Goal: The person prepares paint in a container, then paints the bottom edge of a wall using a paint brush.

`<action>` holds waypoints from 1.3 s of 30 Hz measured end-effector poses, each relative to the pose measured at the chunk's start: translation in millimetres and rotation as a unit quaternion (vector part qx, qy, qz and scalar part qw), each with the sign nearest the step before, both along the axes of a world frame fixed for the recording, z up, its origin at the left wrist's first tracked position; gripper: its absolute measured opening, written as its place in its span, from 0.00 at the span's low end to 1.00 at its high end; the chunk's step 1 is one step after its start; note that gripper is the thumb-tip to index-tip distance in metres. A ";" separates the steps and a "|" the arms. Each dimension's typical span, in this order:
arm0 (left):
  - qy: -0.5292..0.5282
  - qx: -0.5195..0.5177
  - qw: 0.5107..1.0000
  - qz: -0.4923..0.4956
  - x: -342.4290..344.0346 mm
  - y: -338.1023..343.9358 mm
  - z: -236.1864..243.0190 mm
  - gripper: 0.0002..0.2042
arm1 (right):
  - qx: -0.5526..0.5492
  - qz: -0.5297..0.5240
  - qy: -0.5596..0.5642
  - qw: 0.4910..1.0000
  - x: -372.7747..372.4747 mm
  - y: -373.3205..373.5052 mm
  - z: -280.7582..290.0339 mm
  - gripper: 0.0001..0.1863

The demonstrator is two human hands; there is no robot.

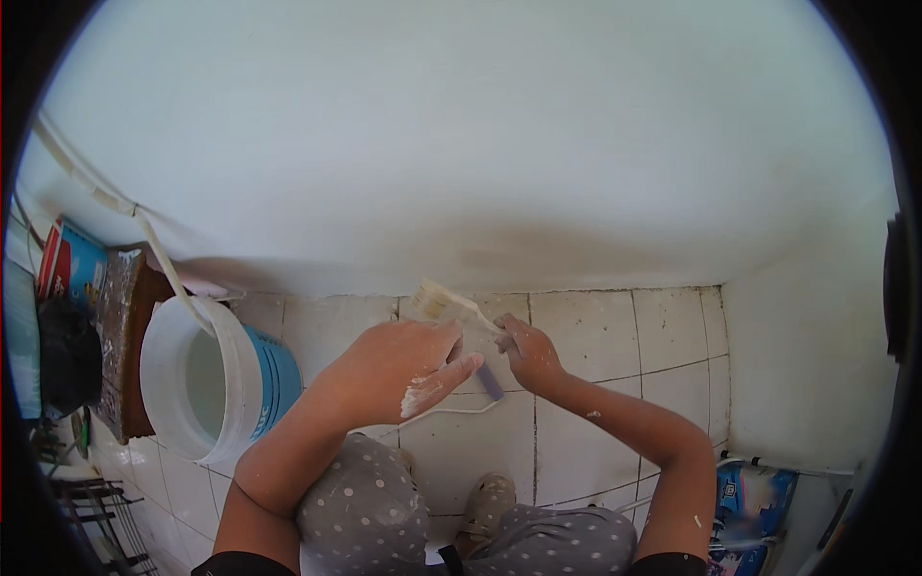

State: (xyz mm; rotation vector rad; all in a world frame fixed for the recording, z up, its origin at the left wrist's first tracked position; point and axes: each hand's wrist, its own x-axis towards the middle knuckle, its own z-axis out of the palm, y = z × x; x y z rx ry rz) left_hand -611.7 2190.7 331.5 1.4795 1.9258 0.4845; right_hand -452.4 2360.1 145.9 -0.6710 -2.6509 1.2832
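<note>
In my right hand (530,357) is a paintbrush (467,303), its pale handle pinched between the fingers. The cream bristles point left, above and just beyond my left hand (408,370). That hand is turned palm down with the thumb stretched out, apart from the fingers. White paint is smeared along its thumb side, and most of its fingertips are hidden. Below the hands shows a purple-grey handle (491,383) with a thin white rod or cord running left from it; it appears to lie on the floor.
A white wall (480,125) meets the tiled floor (586,432) ahead. A white-and-blue bucket (279,370) stands at my left, beside a worn brown wooden block (123,336) and a red-and-blue container (75,267). Blue packages (754,499) lie at lower right.
</note>
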 end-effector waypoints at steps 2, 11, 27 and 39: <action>0.019 0.003 1.000 -0.001 -1.6 -14.2 7.0 0.19 | 0.029 0.004 0.026 0.999 -22.9 -5.0 -0.9 0.10; 0.028 -0.019 0.999 -0.019 -9.4 -54.8 22.9 0.18 | 0.037 -0.002 0.056 0.998 -61.9 -31.9 -11.6 0.09; 0.002 -0.042 0.998 -0.048 -19.4 -47.1 6.2 0.21 | 0.263 -0.065 0.112 0.956 -65.5 6.4 -19.3 0.08; -0.022 -0.030 0.998 -0.050 -22.5 -52.0 5.7 0.20 | 0.300 -0.095 0.137 0.939 -31.0 15.1 -30.8 0.09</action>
